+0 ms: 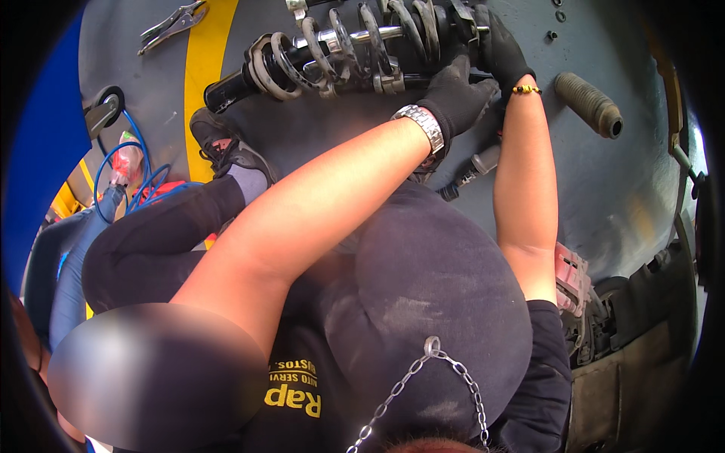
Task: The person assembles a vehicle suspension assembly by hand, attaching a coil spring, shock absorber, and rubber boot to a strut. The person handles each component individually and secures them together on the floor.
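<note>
A shock-absorber strut [226,92] with a grey coil spring [366,38] lies across the floor in front of me. Clamps of a spring compressor [389,78] grip its coils, and a dark threaded rod runs along the near side. My left hand [459,94], black-gloved with a metal watch at the wrist, is closed at that rod's right end, its thumb side up. Against the strut's right end, my right hand [502,51], also gloved, has its fingers curled round the top; they partly hide what they grip. A cylindrical air ratchet-like tool [476,170] lies below my hands.
Locking pliers [172,27] lie at the far left by a yellow floor stripe [208,53]. A ribbed dust boot [589,106] and small nuts [552,35] are at right. A blue hose [143,170] coils at left, near another person's jeans [75,272]. A red case [572,279] stands lower right.
</note>
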`<action>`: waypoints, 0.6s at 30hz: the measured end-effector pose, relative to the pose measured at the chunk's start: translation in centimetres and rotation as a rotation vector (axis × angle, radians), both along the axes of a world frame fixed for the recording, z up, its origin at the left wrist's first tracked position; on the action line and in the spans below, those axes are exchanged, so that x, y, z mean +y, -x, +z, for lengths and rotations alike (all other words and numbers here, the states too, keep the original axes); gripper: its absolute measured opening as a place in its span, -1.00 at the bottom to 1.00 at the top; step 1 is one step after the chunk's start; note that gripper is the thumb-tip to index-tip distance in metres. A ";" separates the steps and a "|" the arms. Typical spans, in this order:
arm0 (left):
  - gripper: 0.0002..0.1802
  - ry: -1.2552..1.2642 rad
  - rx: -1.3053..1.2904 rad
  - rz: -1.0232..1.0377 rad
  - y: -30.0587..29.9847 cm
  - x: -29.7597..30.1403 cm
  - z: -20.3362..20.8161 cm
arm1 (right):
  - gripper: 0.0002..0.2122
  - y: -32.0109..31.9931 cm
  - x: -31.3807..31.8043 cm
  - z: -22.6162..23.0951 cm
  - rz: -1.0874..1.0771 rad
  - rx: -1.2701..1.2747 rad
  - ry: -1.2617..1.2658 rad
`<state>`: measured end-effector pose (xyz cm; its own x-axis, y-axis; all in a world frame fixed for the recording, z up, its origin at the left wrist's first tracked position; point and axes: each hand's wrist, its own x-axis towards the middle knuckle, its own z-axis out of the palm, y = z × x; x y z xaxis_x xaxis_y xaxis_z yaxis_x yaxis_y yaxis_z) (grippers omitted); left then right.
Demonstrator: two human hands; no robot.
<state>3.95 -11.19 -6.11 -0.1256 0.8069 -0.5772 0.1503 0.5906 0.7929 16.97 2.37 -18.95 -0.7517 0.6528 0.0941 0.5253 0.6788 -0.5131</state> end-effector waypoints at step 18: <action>-0.11 0.186 0.610 -0.527 32.6 -11.2 3.7 | -0.52 2.5 -0.5 2.8 -0.483 0.835 1.761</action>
<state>-28.62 -22.44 -2.39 -0.0920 0.7458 -0.6598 0.8164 0.4358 0.3788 14.48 1.83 -16.13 -0.6378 0.4999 -0.5859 -0.1993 -0.8420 -0.5013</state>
